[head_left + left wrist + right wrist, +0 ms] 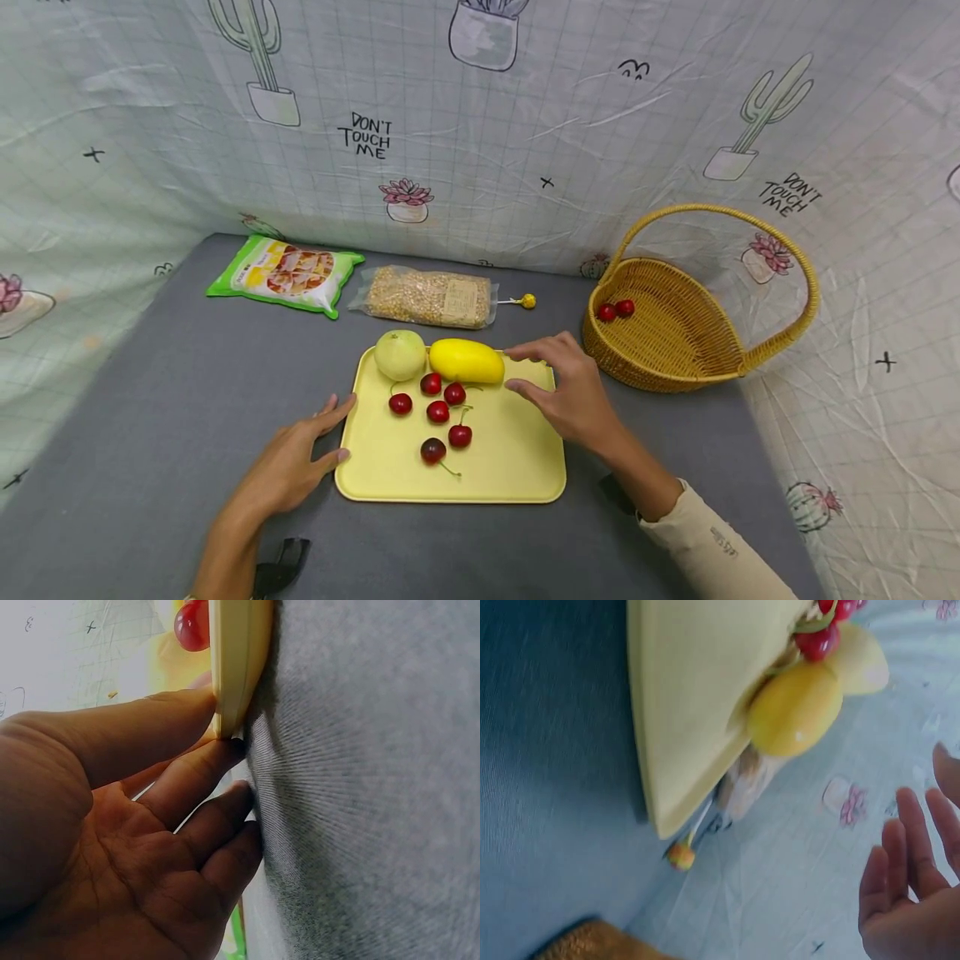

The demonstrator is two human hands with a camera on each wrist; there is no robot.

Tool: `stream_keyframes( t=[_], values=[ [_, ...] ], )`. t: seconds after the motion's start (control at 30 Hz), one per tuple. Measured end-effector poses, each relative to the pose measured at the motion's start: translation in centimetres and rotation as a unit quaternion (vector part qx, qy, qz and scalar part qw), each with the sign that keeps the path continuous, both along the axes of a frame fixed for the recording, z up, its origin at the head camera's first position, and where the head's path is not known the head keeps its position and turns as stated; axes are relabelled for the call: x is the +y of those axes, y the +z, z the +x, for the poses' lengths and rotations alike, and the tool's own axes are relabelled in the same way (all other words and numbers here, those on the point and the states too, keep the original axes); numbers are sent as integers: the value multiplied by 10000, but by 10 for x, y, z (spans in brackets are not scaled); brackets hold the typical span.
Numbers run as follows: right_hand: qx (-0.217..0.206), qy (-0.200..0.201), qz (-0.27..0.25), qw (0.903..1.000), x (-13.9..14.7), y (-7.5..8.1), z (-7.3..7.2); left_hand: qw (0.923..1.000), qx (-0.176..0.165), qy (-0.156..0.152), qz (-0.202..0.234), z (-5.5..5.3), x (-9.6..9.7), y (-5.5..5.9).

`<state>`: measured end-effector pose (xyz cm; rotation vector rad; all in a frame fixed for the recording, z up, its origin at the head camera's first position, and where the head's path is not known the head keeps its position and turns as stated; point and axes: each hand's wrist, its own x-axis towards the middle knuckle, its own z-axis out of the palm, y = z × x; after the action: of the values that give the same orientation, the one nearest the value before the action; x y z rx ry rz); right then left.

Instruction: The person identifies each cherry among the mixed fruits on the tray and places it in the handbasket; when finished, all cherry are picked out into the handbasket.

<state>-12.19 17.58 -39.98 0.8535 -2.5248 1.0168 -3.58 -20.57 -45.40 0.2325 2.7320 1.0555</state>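
Observation:
A pale yellow tray (510,467) carries several dark red cherries (438,412), a pale green round fruit (401,356) and a smooth yellow oblong fruit, like a mango (467,361). My left hand (296,454) rests at the tray's left edge, its thumb and fingers spread apart along it. In the left wrist view, the thumb (150,727) touches the rim while the other fingers reach to the tray's side near the cloth. Over the tray's back right corner, my right hand (566,392) hovers with fingers apart, near the mango's right end, holding nothing.
A wicker basket (663,375) with a tall handle stands at the right, with two cherries (615,311) inside. Behind the tray lie a green-and-white snack bag (292,271), a clear bag of grains (423,296) and a yellow lollipop (528,301). A printed cloth wall encloses the back.

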Motion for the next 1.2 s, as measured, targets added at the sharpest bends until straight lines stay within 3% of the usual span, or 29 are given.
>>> stream_keyframes(
  t=[0.27,0.53,0.83,1.2],
  values=[
    [-514,505,670,9951,-17,-6,17,10000,70,-10,18,0,1,-1],
    [-1282,874,1433,9774,-37,-14,25,9999,112,0,46,1,0,-1],
    [-1223,715,2147,9663,-55,-28,26,9999,168,-10,19,1,-1,-1],
    [-874,635,2393,9649,-62,-37,28,9999,134,-11,1,1,0,-1]
  ],
)
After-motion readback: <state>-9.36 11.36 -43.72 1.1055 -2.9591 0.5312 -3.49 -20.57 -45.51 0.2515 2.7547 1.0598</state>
